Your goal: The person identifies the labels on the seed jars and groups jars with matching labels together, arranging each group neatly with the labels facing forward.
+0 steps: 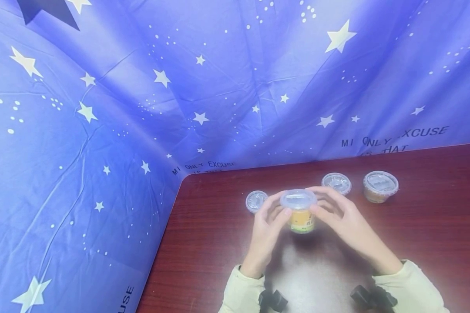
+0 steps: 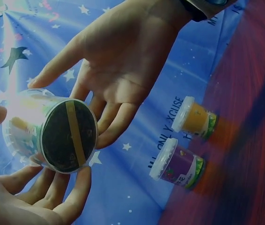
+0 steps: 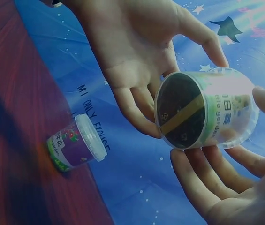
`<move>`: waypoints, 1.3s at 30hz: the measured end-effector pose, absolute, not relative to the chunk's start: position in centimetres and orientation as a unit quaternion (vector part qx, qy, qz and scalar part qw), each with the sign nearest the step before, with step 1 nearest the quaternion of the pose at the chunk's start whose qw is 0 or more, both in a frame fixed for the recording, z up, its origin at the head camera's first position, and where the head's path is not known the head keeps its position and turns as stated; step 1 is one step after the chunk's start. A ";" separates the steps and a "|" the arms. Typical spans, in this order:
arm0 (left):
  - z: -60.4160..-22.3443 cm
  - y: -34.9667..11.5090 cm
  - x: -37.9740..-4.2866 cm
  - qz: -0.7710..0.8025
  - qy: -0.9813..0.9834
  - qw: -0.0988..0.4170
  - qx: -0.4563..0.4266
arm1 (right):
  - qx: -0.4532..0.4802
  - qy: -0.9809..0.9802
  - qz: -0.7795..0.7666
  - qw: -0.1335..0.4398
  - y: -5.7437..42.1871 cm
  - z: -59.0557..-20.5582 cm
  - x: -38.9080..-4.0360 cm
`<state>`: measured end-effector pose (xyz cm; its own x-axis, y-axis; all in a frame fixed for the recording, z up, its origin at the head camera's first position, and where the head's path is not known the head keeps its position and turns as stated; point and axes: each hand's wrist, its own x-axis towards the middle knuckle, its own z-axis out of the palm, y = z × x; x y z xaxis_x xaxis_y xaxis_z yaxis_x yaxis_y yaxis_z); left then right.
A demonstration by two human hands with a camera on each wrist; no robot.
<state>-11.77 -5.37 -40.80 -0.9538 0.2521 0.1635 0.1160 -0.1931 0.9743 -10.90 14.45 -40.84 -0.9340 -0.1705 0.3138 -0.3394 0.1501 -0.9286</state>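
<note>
Behind the fingers we see blue starry curtain point(image 1: 227, 87); under them, red-brown tbl point(image 1: 203, 243). L hand point(image 1: 267, 221) & R hand point(image 1: 346, 217) grip yellow-label tub point(image 1: 301, 221) btwn curled fingers, off tbl. Past R fingers: outer cup point(image 1: 381, 187), inner cup point(image 1: 337, 182); past L: small cup point(image 1: 256, 201).

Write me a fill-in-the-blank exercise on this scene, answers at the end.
1. The left hand and right hand together hold exactly ____ lidded plastic tub.
2. On the wood-grained tabletop stand ____ other tubs.
3. In the right wrist view, the standing tub is mainly ____.
4. Large white ____ decorate the blue backdrop cloth.

Missing words: one; three; purple; stars.
</note>
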 end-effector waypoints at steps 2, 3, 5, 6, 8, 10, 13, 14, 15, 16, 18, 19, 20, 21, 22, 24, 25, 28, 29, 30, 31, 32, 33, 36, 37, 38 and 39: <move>-40.8 -5.5 -11.7 0.755 0.634 0.054 0.158 | 0.173 -0.755 0.630 0.059 14.5 -40.8 -10.8; -40.8 -5.5 -11.7 0.753 0.634 0.057 0.165 | 0.176 -0.755 0.629 0.057 14.5 -40.8 -10.8; -40.8 -5.6 -11.7 0.749 0.636 0.064 0.175 | 0.180 -0.754 0.629 0.053 14.5 -40.7 -10.7; -40.8 -5.6 -11.7 0.746 0.638 0.065 0.179 | 0.181 -0.754 0.630 0.052 14.4 -40.7 -10.7; -40.8 -5.6 -11.7 0.744 0.640 0.066 0.182 | 0.178 -0.754 0.630 0.054 14.4 -40.7 -10.6; -40.7 -5.6 -11.7 0.740 0.645 0.064 0.181 | 0.173 -0.755 0.630 0.057 14.3 -40.6 -10.6; -40.6 -5.5 -11.6 0.741 0.646 0.063 0.172 | 0.156 -0.761 0.625 0.070 14.2 -40.5 -10.5; -40.6 -5.5 -11.6 0.743 0.645 0.063 0.168 | 0.147 -0.763 0.624 0.077 14.2 -40.5 -10.5; -40.5 -5.4 -11.6 0.744 0.645 0.062 0.164 | 0.137 -0.765 0.624 0.082 14.1 -40.5 -10.5; -40.5 -5.4 -11.6 0.747 0.643 0.061 0.159 | 0.127 -0.767 0.622 0.088 14.1 -40.5 -10.5; -40.5 -5.2 -11.5 0.752 0.638 0.062 0.154 | 0.110 -0.770 0.621 0.096 14.0 -40.5 -10.5; -40.5 -5.2 -11.5 0.752 0.639 0.060 0.153 | 0.104 -0.769 0.623 0.097 14.0 -40.5 -10.5; -40.5 -5.1 -11.5 0.751 0.640 0.058 0.153 | 0.102 -0.769 0.624 0.098 13.9 -40.5 -10.5; -40.5 -5.0 -11.4 0.750 0.641 0.056 0.153 | 0.100 -0.769 0.624 0.098 13.9 -40.5 -10.5; -40.5 -5.0 -11.4 0.750 0.642 0.055 0.153 | 0.099 -0.768 0.625 0.098 13.8 -40.5 -10.5; -40.6 -4.9 -11.4 0.747 0.645 0.050 0.154 | 0.098 -0.766 0.628 0.098 13.7 -40.4 -10.4; -40.6 -4.9 -11.4 0.745 0.647 0.048 0.153 | 0.098 -0.764 0.631 0.098 13.7 -40.4 -10.4; -40.8 -4.9 -11.5 0.743 0.652 0.041 0.149 | 0.099 -0.758 0.637 0.099 13.5 -40.5 -10.3; -40.8 -4.8 -11.5 0.741 0.654 0.038 0.148 | 0.100 -0.757 0.638 0.100 13.4 -40.5 -10.3; -40.9 -4.8 -11.6 0.740 0.656 0.037 0.146 | 0.100 -0.757 0.637 0.101 13.4 -40.5 -10.3; -40.9 -4.8 -11.6 0.739 0.657 0.035 0.145 | 0.100 -0.758 0.637 0.102 13.3 -40.5 -10.3; -41.0 -4.8 -11.6 0.739 0.657 0.033 0.144 | 0.100 -0.758 0.636 0.103 13.3 -40.5 -10.3; -41.0 -4.8 -11.6 0.738 0.658 0.031 0.143 | 0.100 -0.759 0.635 0.104 13.3 -40.6 -10.3; -41.0 -4.8 -11.7 0.739 0.659 0.027 0.142 | 0.102 -0.758 0.636 0.104 13.3 -40.5 -10.3; -41.0 -4.8 -11.7 0.739 0.658 0.028 0.141 | 0.104 -0.756 0.638 0.102 13.3 -40.5 -10.3; -40.9 -4.9 -11.6 0.739 0.658 0.029 0.141 | 0.105 -0.755 0.640 0.101 13.3 -40.4 -10.3; -40.9 -4.9 -11.6 0.739 0.657 0.032 0.141 | 0.108 -0.752 0.642 0.100 13.3 -40.4 -10.3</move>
<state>-11.64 -4.90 -40.88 -0.9580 0.2334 0.1668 0.1383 -0.1337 0.9813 -10.28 13.30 -40.40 -0.9569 -0.0338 0.2885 -0.2902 0.1513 -0.9449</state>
